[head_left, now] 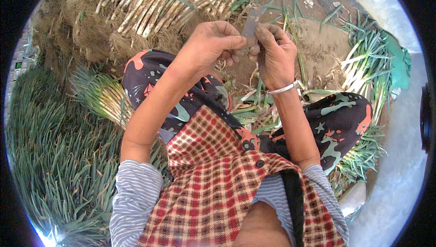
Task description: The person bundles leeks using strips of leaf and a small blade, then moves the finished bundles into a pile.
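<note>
Above my lap, both my hands meet around a thin grey metal blade (250, 28). My left hand (208, 43) is closed in a pinch, with thumb and fingertips at the blade's near left edge. My right hand (276, 51), a silver bangle on its wrist, has its thumb and curled fingers closed on the blade's right side. Any handle is hidden by the fingers. Beyond my hands lies a large pile of green onions (168, 6) with pale, soil-stained stalks and brown roots.
Green onion leaves (59, 147) fill the left side, with a bundle (102, 95) by my left knee. Cleaned green onions (363, 61) lie to the right beside a green sheet (398, 61). Leaf scraps (256, 111) litter the soil between my legs. Pale plastic sheeting (395, 170) curves along the right.
</note>
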Motion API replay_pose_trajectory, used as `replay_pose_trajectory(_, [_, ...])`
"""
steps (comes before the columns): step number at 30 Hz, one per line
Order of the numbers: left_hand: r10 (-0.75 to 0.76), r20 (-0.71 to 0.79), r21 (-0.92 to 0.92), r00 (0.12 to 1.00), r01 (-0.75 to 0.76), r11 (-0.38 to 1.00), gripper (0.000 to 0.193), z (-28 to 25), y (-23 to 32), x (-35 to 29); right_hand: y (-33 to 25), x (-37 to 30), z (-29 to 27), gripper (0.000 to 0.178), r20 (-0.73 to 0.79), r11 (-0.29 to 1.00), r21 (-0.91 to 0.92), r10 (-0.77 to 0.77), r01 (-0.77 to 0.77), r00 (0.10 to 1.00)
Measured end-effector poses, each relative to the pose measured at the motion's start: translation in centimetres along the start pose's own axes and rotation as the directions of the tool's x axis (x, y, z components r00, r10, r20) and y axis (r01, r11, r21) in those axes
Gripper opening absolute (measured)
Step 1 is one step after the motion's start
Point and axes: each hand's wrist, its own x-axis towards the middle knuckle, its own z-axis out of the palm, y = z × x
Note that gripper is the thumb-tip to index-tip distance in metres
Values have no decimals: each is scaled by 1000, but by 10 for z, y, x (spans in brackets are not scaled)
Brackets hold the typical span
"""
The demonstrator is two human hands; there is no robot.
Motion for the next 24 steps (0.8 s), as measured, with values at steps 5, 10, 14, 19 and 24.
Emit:
replay_pose_trajectory(5, [-64,-37,-81,997,61,995,15,-3,-8,4,12,8,-4,26,8,999,-43,25,-24,1000])
replay_pose_trajectory(10, [-72,5,-70,997,72,995,17,-19,-18,11,4,17,-9,19,47,983,-159,98,-89,994])
replay_pose_trajectory(14, [-82,46,-30,996,84,996,18,-30,-17,18,3,25,-13,16,124,976,-204,104,-77,987])
replay_pose_trajectory(19, [-16,-92,8,996,17,1000,19,-26,-25,23,16,28,-4,16,5,938,-323,133,-124,991])
replay_pose_trajectory(24, [-48,-132,6,990,49,999,20,-28,-32,26,15,30,-6,18,120,889,-455,114,-47,986])
